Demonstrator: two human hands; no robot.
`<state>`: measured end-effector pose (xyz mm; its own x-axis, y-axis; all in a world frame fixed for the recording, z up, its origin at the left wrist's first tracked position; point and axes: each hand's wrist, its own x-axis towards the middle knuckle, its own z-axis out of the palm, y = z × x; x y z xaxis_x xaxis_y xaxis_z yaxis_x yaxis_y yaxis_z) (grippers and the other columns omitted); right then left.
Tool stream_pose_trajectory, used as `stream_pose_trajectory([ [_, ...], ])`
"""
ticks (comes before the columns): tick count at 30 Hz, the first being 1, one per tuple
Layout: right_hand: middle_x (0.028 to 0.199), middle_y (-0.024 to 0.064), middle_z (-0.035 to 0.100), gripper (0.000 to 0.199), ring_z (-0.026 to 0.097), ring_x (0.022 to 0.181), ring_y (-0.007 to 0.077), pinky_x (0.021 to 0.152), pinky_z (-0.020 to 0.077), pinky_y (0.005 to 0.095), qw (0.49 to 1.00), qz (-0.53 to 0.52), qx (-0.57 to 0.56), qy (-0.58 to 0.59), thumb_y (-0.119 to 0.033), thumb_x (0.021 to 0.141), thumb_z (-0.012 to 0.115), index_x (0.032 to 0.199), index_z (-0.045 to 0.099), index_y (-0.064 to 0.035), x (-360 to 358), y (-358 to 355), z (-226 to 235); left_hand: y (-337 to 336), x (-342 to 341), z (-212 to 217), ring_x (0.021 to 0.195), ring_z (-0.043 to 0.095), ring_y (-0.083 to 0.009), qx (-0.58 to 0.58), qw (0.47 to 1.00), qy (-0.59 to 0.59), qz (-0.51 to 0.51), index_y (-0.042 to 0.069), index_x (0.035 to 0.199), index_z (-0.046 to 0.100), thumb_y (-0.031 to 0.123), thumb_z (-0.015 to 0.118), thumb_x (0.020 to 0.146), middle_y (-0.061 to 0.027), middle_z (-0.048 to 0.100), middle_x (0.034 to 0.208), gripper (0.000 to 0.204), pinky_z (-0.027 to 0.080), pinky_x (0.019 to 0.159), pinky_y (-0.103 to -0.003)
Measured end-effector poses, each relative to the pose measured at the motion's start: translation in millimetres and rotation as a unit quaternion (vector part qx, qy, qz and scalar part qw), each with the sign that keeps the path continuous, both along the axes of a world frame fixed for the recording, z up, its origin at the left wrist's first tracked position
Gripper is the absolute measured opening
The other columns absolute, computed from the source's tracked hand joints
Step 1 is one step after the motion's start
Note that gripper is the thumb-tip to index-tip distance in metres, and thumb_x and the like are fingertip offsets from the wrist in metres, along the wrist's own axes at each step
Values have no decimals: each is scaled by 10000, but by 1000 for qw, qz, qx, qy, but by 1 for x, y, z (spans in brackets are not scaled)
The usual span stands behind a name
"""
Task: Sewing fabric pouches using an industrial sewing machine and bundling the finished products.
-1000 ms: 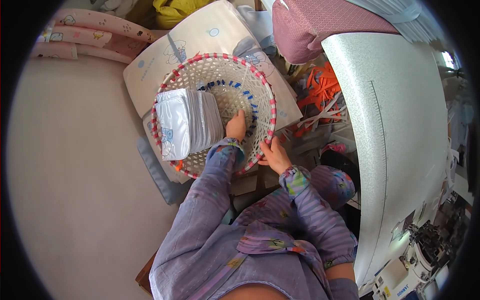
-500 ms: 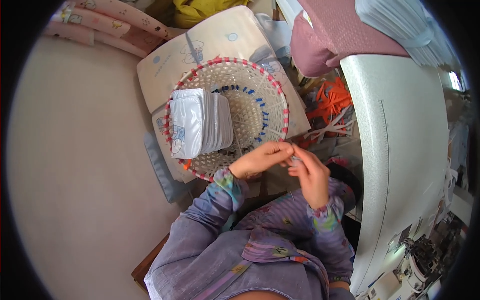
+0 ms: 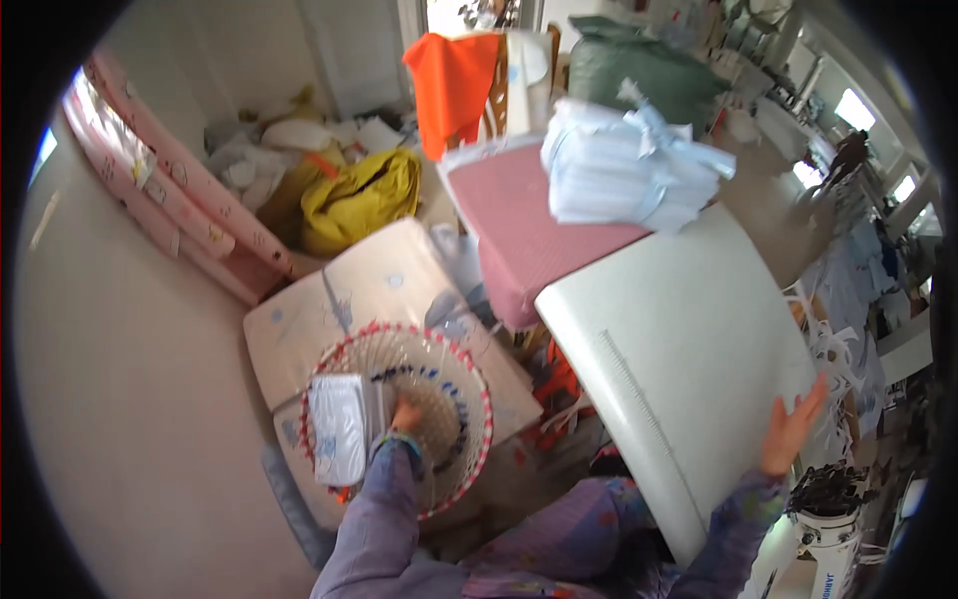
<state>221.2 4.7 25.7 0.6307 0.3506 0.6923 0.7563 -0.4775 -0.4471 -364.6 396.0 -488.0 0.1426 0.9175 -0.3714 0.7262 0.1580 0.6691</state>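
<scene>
My left hand point(image 3: 406, 415) reaches down into a round woven basket point(image 3: 486, 399) with a red-bound rim. It is beside a stack of white, glossy flat pieces point(image 3: 339, 431) with pale blue prints, standing in the basket's left side. Motion blur and the basket hide its fingers, so I cannot tell what they hold. My right hand point(image 3: 793, 435) is raised at the right edge of the pale table point(image 3: 689, 339), fingers spread, with nothing visible in it. White strips point(image 3: 836, 344) hang just beyond its fingertips.
The basket rests on a cream printed bundle point(image 3: 384, 265). A tied bundle of pale blue cloth point(image 3: 624, 175) lies on a pink cover point(image 3: 544, 235). A yellow sack point(image 3: 361, 200) sits behind, a sewing machine point(image 3: 830, 534) at lower right, and a wall point(image 3: 140, 399) at left.
The view has swung up and to the right. My hands, fingertips together before, have parted: the left went down into the basket, the right out to the table's right edge, fingers spreading.
</scene>
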Motion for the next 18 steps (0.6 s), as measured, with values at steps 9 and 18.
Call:
stream_pose_trajectory([
  [9,1701,228,235,739,348,1524,413,1217,362,505,970,103,-63,212,-65,972,645,1633,314,-52,-70,-4,-39,-14,37,132,1296,607,-339,-160,983,36,-81,-63,1500,451,351,748,936,-226,575,1480,760,475,1101,-406],
  [18,1650,252,329,662,355,1510,432,1231,326,494,972,87,-148,160,-63,962,656,1574,408,-26,-76,5,-35,-138,187,209,1250,595,-502,138,984,-60,-96,-23,1616,259,71,629,914,-336,495,1491,799,520,1004,-507],
])
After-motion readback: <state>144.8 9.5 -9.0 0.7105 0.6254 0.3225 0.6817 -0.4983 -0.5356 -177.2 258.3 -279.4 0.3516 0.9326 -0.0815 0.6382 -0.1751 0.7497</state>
